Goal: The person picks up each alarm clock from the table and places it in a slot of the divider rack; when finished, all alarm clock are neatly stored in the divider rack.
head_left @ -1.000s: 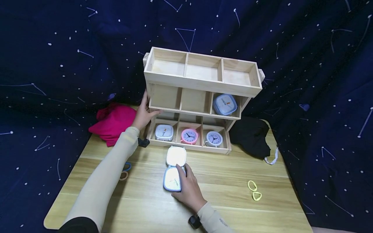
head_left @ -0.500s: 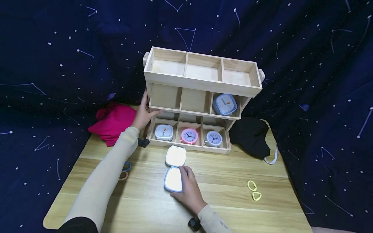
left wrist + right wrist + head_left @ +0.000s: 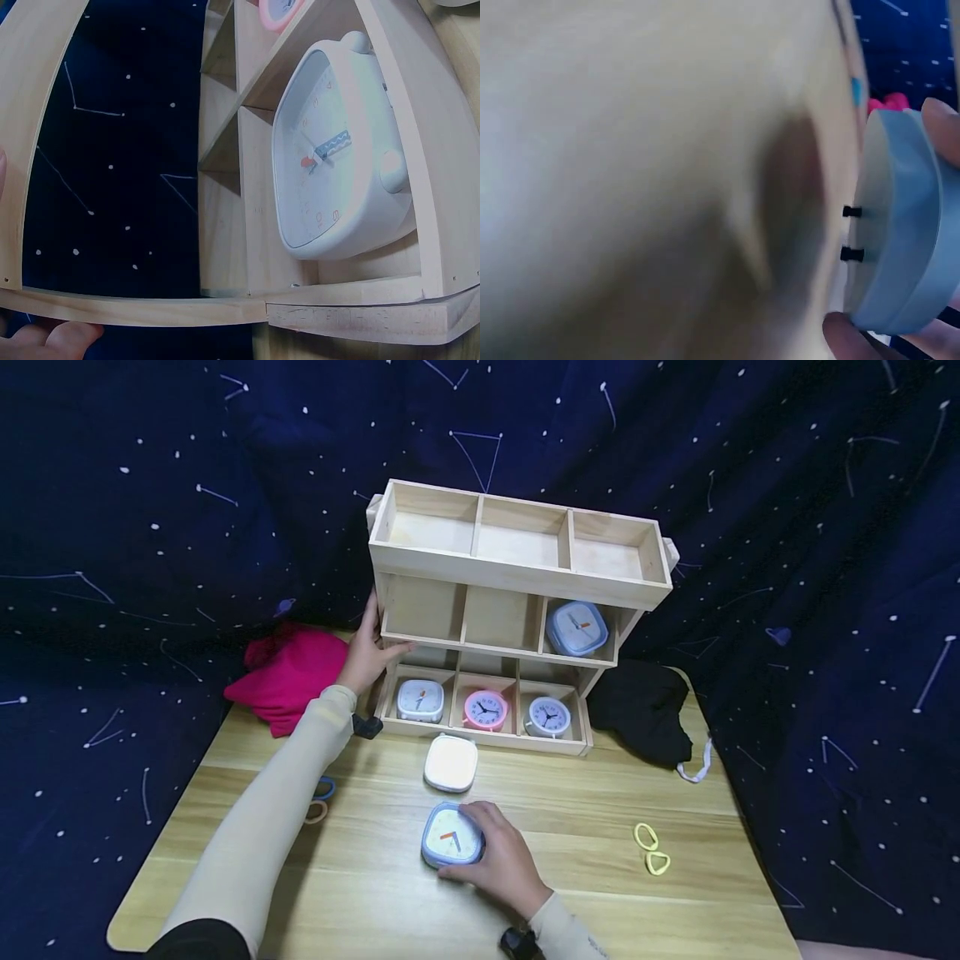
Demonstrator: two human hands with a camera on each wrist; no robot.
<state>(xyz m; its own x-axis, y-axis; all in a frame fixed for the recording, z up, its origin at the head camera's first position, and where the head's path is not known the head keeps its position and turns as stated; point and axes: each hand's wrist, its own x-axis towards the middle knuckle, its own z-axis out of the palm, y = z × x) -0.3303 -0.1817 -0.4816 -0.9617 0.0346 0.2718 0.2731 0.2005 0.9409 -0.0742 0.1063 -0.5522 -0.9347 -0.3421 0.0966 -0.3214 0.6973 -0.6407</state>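
Observation:
My right hand (image 3: 510, 864) holds a blue alarm clock (image 3: 452, 835) above the table, thumb and fingers at its edges. Its dial faces up; two black knobs show on its back in the right wrist view. Just beyond it lies a white square clock (image 3: 450, 763), its upper side plain white. My left hand (image 3: 365, 652) grips the left side of a tiered wooden rack (image 3: 517, 567), thumb along the front. The bottom tier holds a white clock (image 3: 421, 700), a pink clock (image 3: 486, 709) and a pale round clock (image 3: 547, 717). Another blue clock (image 3: 577, 628) sits in the middle tier's right compartment.
A magenta cloth bag (image 3: 288, 681) lies left of the rack, and a black pouch (image 3: 641, 714) right of it. Yellow rings (image 3: 651, 850) lie on the table at right. A blue ring (image 3: 325, 788) and a tan ring (image 3: 317, 812) are beside my left sleeve. Starry cloth hangs behind.
My right hand has drawn the blue clock slightly toward me, apart from the white one. Its dial and hands now show where it looked white before. My left hand stays put.

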